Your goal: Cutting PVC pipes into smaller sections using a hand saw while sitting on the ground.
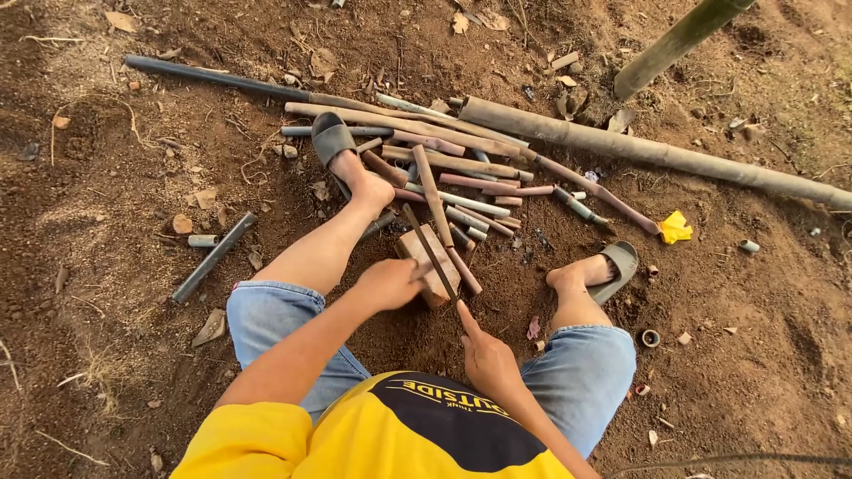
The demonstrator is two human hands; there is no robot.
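Observation:
I sit on bare earth with my legs spread. My left hand [389, 282] grips the left side of a small wooden block [435, 282] lying between my feet. A brownish pipe [441, 215] lies slanted over the block. My right hand [484, 355] is closed on the near end of a thin dark blade [429, 250], with the forefinger stretched along it. The blade runs away from me across the block, beside the pipe. Just beyond the block is a heap of several short pipe pieces [461, 168].
A long thick brown pipe [657, 151] crosses the back right, with a green post [674, 40] behind it. A long black pipe [213, 75] lies at the back left, a short dark one [213, 257] by my left leg. Yellow scrap [674, 228] and cut rings [650, 337] lie right.

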